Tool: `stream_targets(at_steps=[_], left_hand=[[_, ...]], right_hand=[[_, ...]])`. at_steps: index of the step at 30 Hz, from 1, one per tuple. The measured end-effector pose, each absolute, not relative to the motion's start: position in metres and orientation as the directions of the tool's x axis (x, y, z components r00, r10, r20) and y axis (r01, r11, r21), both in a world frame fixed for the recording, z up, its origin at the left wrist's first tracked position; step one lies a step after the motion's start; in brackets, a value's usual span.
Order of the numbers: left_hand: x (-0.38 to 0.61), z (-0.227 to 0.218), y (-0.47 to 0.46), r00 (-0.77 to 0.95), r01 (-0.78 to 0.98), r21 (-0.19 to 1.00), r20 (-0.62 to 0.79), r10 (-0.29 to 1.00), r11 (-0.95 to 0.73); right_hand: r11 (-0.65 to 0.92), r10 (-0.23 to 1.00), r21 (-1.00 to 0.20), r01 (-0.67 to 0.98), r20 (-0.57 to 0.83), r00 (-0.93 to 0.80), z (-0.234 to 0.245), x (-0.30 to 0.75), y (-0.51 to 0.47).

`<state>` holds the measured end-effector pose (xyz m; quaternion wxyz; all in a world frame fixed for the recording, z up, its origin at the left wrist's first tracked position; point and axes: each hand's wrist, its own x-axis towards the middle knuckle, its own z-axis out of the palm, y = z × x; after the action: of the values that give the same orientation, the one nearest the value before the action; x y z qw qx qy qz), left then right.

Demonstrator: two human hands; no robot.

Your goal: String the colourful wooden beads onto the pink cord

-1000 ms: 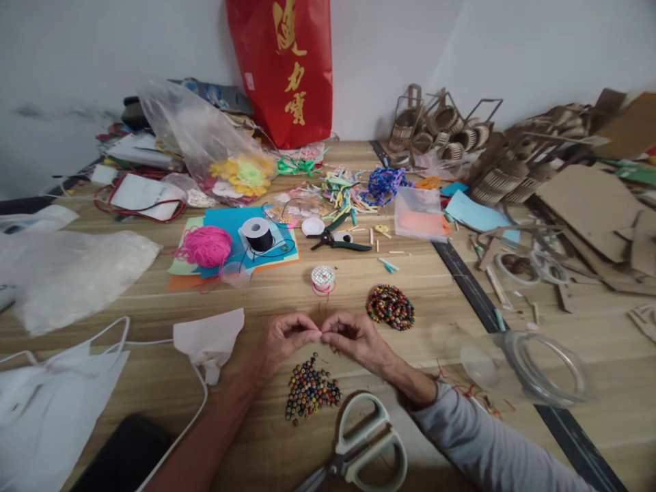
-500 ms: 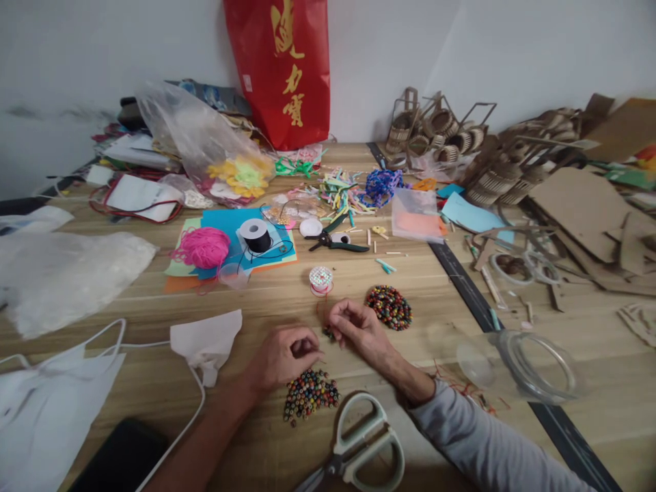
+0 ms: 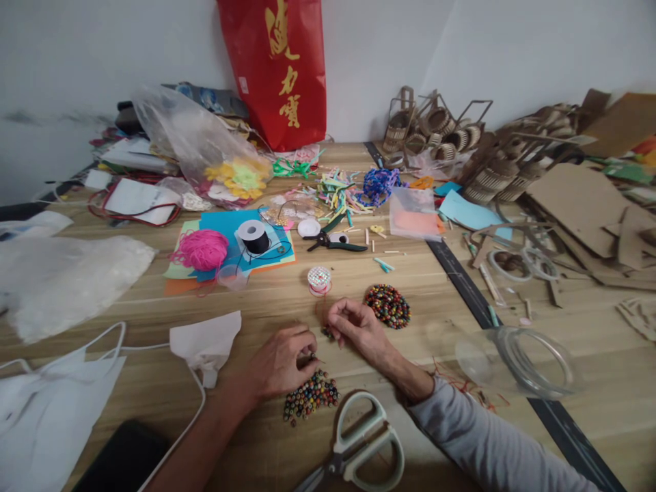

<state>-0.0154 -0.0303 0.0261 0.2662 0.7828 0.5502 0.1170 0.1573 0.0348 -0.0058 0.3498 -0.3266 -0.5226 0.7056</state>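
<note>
My left hand [image 3: 281, 361] rests on the wooden table, its fingers pinched together at the top edge of a small pile of coloured beads [image 3: 310, 395]; what they pinch is too small to name. My right hand [image 3: 356, 325] is closed a little further away, pinching a thin red thread with a few beads on it. The thread runs up toward a small spool [image 3: 319, 279]. A round mat of woven beads [image 3: 388, 305] lies just right of my right hand.
Large scissors [image 3: 359, 444] lie at the near edge. A clear plastic jar [image 3: 517, 359] lies on its side at right. Pink yarn [image 3: 201, 249], a black cord spool [image 3: 253, 236], pliers [image 3: 333, 242], a white cloth [image 3: 205, 342] and cardboard pieces [image 3: 584, 198] crowd the table. A red bag [image 3: 279, 68] stands at the back.
The hands were pinched together a second ago. The left hand has dropped down to the loose bead pile; the right hand has shifted slightly away with the thread.
</note>
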Motion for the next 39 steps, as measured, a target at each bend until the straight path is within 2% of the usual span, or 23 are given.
stream_targets(at_steps=[10, 15, 19, 22, 25, 28, 32, 39], left_hand=[[-0.014, 0.026, -0.028, 0.365, 0.808, 0.537, -0.133, 0.921, -0.243], [-0.014, 0.023, -0.027, 0.337, 0.772, 0.594, -0.084, 0.938, -0.225], [-0.016, 0.018, -0.025, 0.26, 0.679, 0.723, -0.076, 0.963, -0.126], [-0.02, 0.014, -0.023, 0.149, 0.56, 0.827, -0.146, 0.978, 0.038], [-0.025, 0.009, -0.02, 0.108, 0.444, 0.888, -0.183, 0.977, 0.118], [-0.029, 0.006, -0.018, 0.1, 0.346, 0.927, -0.191, 0.976, 0.146], [-0.032, 0.007, -0.016, 0.076, 0.245, 0.951, -0.214, 0.974, 0.19], [-0.033, 0.013, -0.016, 0.038, 0.233, 0.945, -0.243, 0.969, 0.228]], right_hand=[[-0.185, 0.831, -0.973, -0.134, -0.082, -0.55, -0.005, 0.157, 0.034], [-0.178, 0.822, -0.976, -0.122, -0.08, -0.563, -0.006, 0.158, 0.034], [-0.153, 0.81, -0.983, -0.096, -0.069, -0.582, -0.007, 0.158, 0.034], [-0.144, 0.798, -0.986, -0.081, -0.068, -0.599, -0.008, 0.158, 0.033], [-0.135, 0.78, -0.988, -0.078, -0.057, -0.623, -0.008, 0.157, 0.031], [-0.088, 0.76, -0.994, -0.064, -0.025, -0.65, -0.007, 0.157, 0.029], [0.049, 0.737, -0.999, -0.005, 0.04, -0.675, -0.007, 0.158, 0.027], [0.134, 0.727, -0.991, 0.026, 0.081, -0.682, -0.004, 0.16, 0.027]])
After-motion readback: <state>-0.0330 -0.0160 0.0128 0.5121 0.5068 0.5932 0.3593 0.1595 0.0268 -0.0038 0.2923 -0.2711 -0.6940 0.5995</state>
